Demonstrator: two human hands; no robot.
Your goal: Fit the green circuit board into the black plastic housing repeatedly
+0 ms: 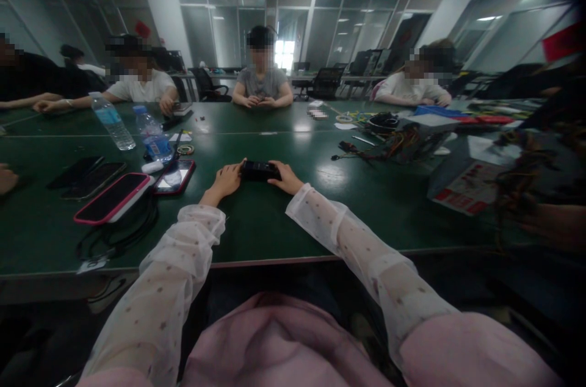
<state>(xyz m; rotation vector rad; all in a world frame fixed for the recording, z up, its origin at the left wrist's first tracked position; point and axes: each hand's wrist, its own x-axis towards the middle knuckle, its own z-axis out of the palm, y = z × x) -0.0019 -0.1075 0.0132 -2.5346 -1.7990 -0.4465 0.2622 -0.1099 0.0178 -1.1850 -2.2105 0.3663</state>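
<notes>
A small black box-shaped device (257,171) sits on the green table in front of me, something faint showing on its dark upper face. I cannot make out its exact kind. My left hand (229,179) grips its left end, fingers closed along the edge. At the opposite end, my right hand (286,177) holds it with thumb and fingers. Sheer white sleeves with dark spots cover both forearms. The undersides of the fingers are hidden.
To the left are a pink-edged phone (112,198), a red-edged tablet-like device (176,177), dark phones (94,180) and two water bottles (112,121) (153,138). A metal power supply box (473,176) with cables stands at right. Several people sit around the green table (274,228).
</notes>
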